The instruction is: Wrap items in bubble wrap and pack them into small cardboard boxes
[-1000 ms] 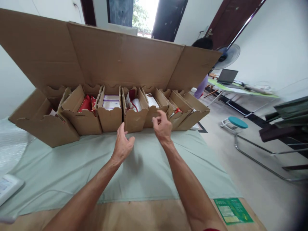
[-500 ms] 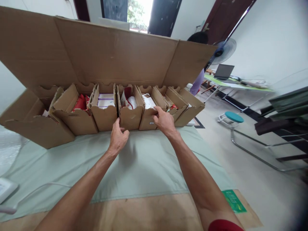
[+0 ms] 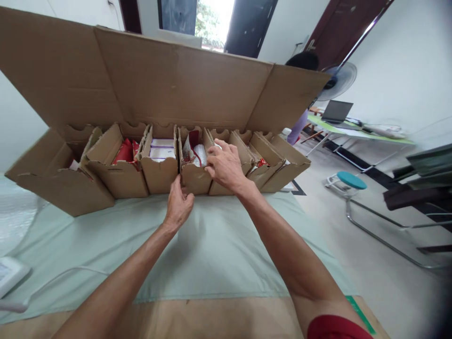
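Cardboard bins stand in a row, several of them, with small packed goods inside. My left hand is low at the front, its index finger at the gap between the bin of white-and-purple boxes and the bin with a dark red item and a clear-wrapped one. The thumb stands apart; it holds nothing visible. My right hand reaches over the front rims of that bin and its right neighbour, fingers bent and somewhat apart. It covers most of the neighbouring bin. No held item shows in it.
Behind the bins rises a tall cardboard flap. Red packets lie in a bin at left. A pale green cloth covers the table, with a white device at far left. A teal-seated stool stands at right.
My right hand has moved left and up, from the front of the bin with white items onto the rims beside it. The left hand stays at the same gap; the view shifted slightly.
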The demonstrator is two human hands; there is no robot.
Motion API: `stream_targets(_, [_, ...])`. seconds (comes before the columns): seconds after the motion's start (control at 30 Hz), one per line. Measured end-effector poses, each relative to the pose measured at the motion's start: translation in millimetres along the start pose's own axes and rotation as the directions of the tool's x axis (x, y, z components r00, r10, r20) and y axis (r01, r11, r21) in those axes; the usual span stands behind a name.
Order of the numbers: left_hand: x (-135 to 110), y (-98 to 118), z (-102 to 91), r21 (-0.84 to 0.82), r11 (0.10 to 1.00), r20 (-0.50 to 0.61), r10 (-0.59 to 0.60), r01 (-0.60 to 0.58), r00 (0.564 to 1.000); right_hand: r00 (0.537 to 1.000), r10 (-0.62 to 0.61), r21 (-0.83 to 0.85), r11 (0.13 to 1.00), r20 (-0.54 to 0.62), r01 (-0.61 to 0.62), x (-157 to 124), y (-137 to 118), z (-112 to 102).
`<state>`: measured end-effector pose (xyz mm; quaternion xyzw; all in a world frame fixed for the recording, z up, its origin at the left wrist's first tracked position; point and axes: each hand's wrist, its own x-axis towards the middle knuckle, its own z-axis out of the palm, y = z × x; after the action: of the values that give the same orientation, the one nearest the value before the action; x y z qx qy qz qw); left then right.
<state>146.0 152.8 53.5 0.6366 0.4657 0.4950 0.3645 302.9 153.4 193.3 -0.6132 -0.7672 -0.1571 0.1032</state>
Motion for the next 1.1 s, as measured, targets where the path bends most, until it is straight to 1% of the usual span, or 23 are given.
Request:
stream_targets(0.17, [-1.5,3.7,2.4,0.014,1.0,0.001,-0.01,0.01,1.0,0.999,0.012,0.036,0.999,-0.039,-0.01,-11.1,0.2,4.3])
stream_targets(0.27, [-2.7,8.2,-2.9,0.036,0.999,0.029,-0.022,0.021,0.999,0.999,0.04,0.049,0.998,-0.02,-0.039,-12.9,4.4,4.4])
stream_targets(0.33, [-8.2,12.5,-10.2,0.053,0.998,0.064,-0.028,0.025,0.998,0.998,0.062,0.058,0.996,-0.021,-0.061,-14.6,3.7,-0.4])
stream_targets(0.4, [-20.8,17.8,-20.1,0.064,0.998,0.111,-0.03,0.023,0.993,0.994,0.064,0.077,0.995,-0.084,-0.058,-15.9,-5.7,-9.5])
stream_targets(0.47, [-41.1,23.4,-31.7,0.069,0.997,0.161,-0.028,0.017,0.987,0.988,0.058,0.101,0.994,-0.146,-0.044,-13.6,-26.1,-20.1])
stream_targets(0.5, [-53.4,25.9,-37.8,0.072,0.997,0.191,-0.029,0.015,0.981,0.989,0.058,0.117,0.992,-0.137,-0.042,-10.0,-39.7,-24.5])
stream_targets(0.53, [-66.5,28.0,-44.2,0.078,0.997,0.22,-0.034,0.017,0.975,0.993,0.062,0.133,0.99,-0.096,-0.049,-4.6,-54.7,-27.5])
stream_targets(0.6, [-91.8,30.2,-58.0,0.092,0.995,0.284,-0.058,0.033,0.957,0.997,0.071,0.159,0.984,0.042,-0.076,11.2,-84.3,-27.2])
stream_targets(0.67, [-112.2,29.4,-73.6,0.102,0.993,0.322,-0.089,0.059,0.942,0.983,0.082,0.163,0.981,0.167,-0.109,29.9,-107.6,-19.0])
stream_targets(0.73, [-124.9,25.8,-91.2,0.114,0.989,0.33,-0.124,0.091,0.936,0.97,0.1,0.144,0.981,0.221,-0.133,45.8,-121.1,-7.3])
stream_targets(0.83, [-132.2,17.2,-117.9,0.141,0.98,0.301,-0.176,0.138,0.937,0.965,0.124,0.118,0.981,0.229,-0.154,55.6,-128.3,5.2])
stream_targets(0.93, [-134.2,7.3,-137.2,0.141,0.975,0.243,-0.2,0.169,0.949,0.962,0.143,0.102,0.98,0.231,-0.17,43.6,-133.1,4.1])
stream_targets(1.0, [-136.0,1.4,-143.7,0.113,0.976,0.155,-0.2,0.184,0.967,0.959,0.144,0.096,0.98,0.243,-0.172,22.1,-138.8,-3.7])
stream_targets(1.07, [-138.4,-3.2,-146.9,0.064,0.977,0.012,-0.206,0.204,0.979,0.959,0.12,0.114,0.982,0.258,-0.153,-10.4,-144.5,-15.6])
stream_targets(1.1, [-139.5,-4.9,-148.3,0.034,0.975,-0.058,-0.218,0.22,0.974,0.96,0.095,0.135,0.982,0.264,-0.135,-30.2,-145.9,-22.7])
